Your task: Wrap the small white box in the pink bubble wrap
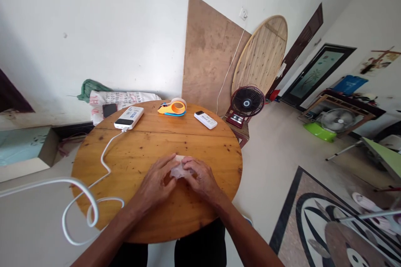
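Both of my hands are over the near middle of the round wooden table [140, 150]. Between them is a small whitish, translucent crumpled piece of plastic [180, 170], partly covered by the fingers. My left hand [158, 179] grips its left side, with the thumb and fingertips curved in. On the other side, my right hand [202, 177] is closed on it with bent fingers. What the plastic may contain cannot be made out.
A white power bank [129, 117] with a plugged-in white cable [105, 156] lies at the left. Farther back are an orange tape dispenser [173, 107] and a second white power bank [205, 119]. A fan [247, 101] stands beyond the table's right edge.
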Demonstrator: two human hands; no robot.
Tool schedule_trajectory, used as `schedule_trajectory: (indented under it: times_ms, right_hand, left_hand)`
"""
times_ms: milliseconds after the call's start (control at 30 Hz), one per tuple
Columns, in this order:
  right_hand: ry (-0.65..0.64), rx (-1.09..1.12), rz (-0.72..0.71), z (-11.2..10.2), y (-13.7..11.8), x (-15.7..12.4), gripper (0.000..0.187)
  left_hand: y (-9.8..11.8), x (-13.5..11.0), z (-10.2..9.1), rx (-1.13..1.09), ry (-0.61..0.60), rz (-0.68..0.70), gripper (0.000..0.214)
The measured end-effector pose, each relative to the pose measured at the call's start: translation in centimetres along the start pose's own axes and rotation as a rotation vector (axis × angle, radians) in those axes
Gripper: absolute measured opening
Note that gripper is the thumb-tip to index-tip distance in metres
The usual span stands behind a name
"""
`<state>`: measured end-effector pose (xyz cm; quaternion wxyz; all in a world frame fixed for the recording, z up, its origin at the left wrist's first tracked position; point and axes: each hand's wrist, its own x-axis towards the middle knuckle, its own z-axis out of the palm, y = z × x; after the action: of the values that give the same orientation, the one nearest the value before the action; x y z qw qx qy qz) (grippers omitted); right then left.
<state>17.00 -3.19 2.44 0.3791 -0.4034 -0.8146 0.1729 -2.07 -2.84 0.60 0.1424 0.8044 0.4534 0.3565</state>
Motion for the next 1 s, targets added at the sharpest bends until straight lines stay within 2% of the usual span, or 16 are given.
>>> schedule_trajectory:
  times_ms: [133,233,367,467,567,633,733,800,900,1000]
  right_hand:
    - [-0.028,-0.061,-0.078,0.1,0.4,-0.9,0.028]
    - [-0.026,-0.112,-0.1,0.5,0.8,-1.2,0.031]
    - [-0.014,-0.115,-0.113,1.1,1.2,-1.0,0.031]
    - [-0.002,-0.098,-0.093,1.2,1.1,-0.8,0.031]
    - [0.012,-0.048,-0.068,0.8,0.9,-0.6,0.032]
    - [-0.002,0.038,-0.007,0.1,0.9,-0.1,0.03]
    - [-0.104,0.24,0.215,-0.7,1.4,1.4,0.019]
    - [-0.136,0.409,0.392,-0.9,2.2,2.5,0.013]
    - [-0.137,0.646,0.601,-0.5,3.5,3.9,0.019]
    - [-0.118,0.728,0.621,-0.3,3.9,4.3,0.028]
  left_hand:
    - [-0.4,-0.9,-0.2,0.084,-0.002,0.022,0.04]
    - [-0.5,-0.4,-0.1,0.081,-0.009,0.025,0.04]
    - [-0.6,1.0,0.9,0.005,-0.066,0.045,0.06]
    - [-0.9,1.6,1.7,-0.084,-0.079,0.047,0.056]
    - [-0.7,1.8,1.6,-0.186,-0.043,-0.027,0.05]
    - [-0.2,2.1,0.9,-0.267,-0.075,-0.136,0.047]
    - [0.7,3.0,0.0,-0.417,-0.181,-0.346,0.036]
    - [1.2,3.9,-0.2,-0.491,-0.149,-0.444,0.033]
    - [1.3,5.2,0.4,-0.56,-0.071,-0.543,0.03]
    - [0.7,6.1,1.4,-0.535,-0.023,-0.585,0.028]
